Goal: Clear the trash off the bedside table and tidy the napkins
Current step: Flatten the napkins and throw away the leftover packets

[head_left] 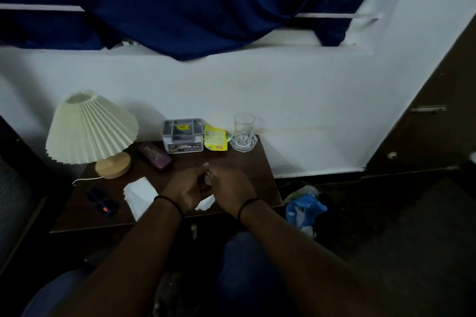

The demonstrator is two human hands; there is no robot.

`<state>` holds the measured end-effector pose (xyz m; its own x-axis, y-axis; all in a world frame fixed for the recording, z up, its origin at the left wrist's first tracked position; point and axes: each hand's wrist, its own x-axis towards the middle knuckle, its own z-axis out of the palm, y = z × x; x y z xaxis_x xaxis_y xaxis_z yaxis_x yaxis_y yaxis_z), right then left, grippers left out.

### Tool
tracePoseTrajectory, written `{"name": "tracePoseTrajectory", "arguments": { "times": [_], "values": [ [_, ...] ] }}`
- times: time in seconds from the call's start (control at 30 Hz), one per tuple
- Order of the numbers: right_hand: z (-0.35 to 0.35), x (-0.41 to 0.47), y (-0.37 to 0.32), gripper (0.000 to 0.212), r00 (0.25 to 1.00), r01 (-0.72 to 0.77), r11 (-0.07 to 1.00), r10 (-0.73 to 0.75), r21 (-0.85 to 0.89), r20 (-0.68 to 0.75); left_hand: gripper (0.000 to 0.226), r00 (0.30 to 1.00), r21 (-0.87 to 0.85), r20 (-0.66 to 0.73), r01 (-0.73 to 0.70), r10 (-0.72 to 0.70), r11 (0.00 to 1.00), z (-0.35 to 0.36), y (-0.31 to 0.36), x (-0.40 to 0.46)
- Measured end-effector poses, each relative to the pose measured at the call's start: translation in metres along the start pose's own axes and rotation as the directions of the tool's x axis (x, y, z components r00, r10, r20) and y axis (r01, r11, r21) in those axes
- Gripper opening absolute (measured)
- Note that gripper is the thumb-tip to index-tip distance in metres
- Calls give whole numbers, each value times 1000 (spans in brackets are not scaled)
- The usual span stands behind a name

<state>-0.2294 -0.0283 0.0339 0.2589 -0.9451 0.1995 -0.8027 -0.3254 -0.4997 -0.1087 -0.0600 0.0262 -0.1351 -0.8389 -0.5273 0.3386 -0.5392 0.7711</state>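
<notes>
1. Scrap (208,178) of pale crumpled stuff sits pinched btwn both hands, over the middle of the bedside table (247,162); too small and dim to tell its long axis or which way it points.
2. Left hand (186,188) has fingers curled in around the scrap, thumb up top, back of hand toward the camera.
3. Right hand (229,188) mirrors it, fingertips curled onto the same scrap, knuckles touching or almost touching the left's.
4. Both forearms come up from the bottom edge, converging in a V; a dark band on each wrist.
5. Napkins (140,194) lie in a loose white pile just left of the left wrist, w/ another white bit (206,203) peeking out under the hands near the front edge.
6. Back row along the wall, L to R: pleated lamp (91,127), dark case (153,156), grey box (183,135), yellow packet (215,139), clear glass (244,132).
7. Sunglasses (101,202) at front left.
8. Blue bag (304,210) on the floor beside the table's right edge.
</notes>
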Motion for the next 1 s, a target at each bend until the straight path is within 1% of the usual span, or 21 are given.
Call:
{"name": "tracePoseTrajectory", "arguments": {
  "times": [0.07, 0.1, 0.13, 0.2, 0.27, 0.3, 0.33, 0.37, 0.4, 0.43, 0.47, 0.5, 0.57, 0.6, 0.7, 0.87, 0.93, 1.0],
  "values": [
    [16, 4, 0, 44, 999, -35, 998, 34, 57, 10, 20, 998, -9, -35, -43, 43, 999, -14, -4, 12],
    [24, 10, 0, 49, 997, -73, 991, 73, 110, 1, 17, 996, -10, -56, -64, 63, 998, -22, -6, 18],
    [34, 16, -1, 50, 994, -105, 980, 108, 168, -7, 20, 994, -10, -72, -80, 79, 997, -31, -8, 23],
    [52, 31, -2, 44, 987, -158, 931, 163, 328, 14, 26, 988, -21, -102, -116, 113, 993, -49, -11, 32],
    [70, 46, -3, 34, 980, -192, 841, 191, 506, 54, 24, 974, -35, -182, -146, 138, 989, -66, -12, 44],
    [78, 52, 0, 29, 981, -178, 826, 194, 535, 27, 21, 963, -53, -232, -149, 133, 987, -74, -11, 50],
    [84, 57, 4, 25, 981, -133, 853, 185, 504, -53, 18, 955, -87, -271, -152, 124, 985, -79, -10, 55],
    [86, 61, 12, 22, 974, -79, 902, 161, 425, -161, 15, 950, -121, -289, -159, 118, 980, -82, -9, 60],
    [89, 68, 21, 20, 959, -43, 946, 129, 320, -252, 13, 947, -138, -297, -168, 121, 976, -86, -8, 65],
    [90, 76, 30, 21, 950, -38, 977, 100, 208, -296, 13, 945, -138, -301, -179, 130, 974, -89, -7, 71],
    [89, 86, 40, 24, 958, -66, 993, 90, 95, -274, 13, 944, -130, -299, -188, 143, 973, -90, -5, 77],
    [89, 95, 49, 28, 972, -119, 993, 112, -22, -204, 15, 943, -122, -293, -198, 156, 972, -92, -4, 82],
    [90, 112, 64, 31, 978, -210, 952, 203, -222, -55, 16, 945, -125, -278, -213, 172, 969, -93, -2, 92],
    [91, 120, 70, 32, 973, -224, 934, 233, -279, -1, 16, 943, -127, -282, -218, 176, 968, -93, -3, 98],
    [98, 141, 81, 35, 966, -207, 908, 249, -364, 70, 15, 940, -149, -289, -234, 184, 961, -94, -4, 111],
    [105, 158, 87, 41, 954, -183, 888, 264, -421, 143, 15, 941, -166, -281, -243, 191, 956, -102, 0, 120],
    [105, 158, 86, 44, 956, -170, 882, 256, -441, 143, 15, 937, -182, -293, -249, 189, 951, -105, 1, 121],
    [103, 154, 83, 46, 964, -168, 877, 241, -450, 111, 15, 937, -189, -293, -252, 190, 949, -105, 1, 119]
  ]
}}
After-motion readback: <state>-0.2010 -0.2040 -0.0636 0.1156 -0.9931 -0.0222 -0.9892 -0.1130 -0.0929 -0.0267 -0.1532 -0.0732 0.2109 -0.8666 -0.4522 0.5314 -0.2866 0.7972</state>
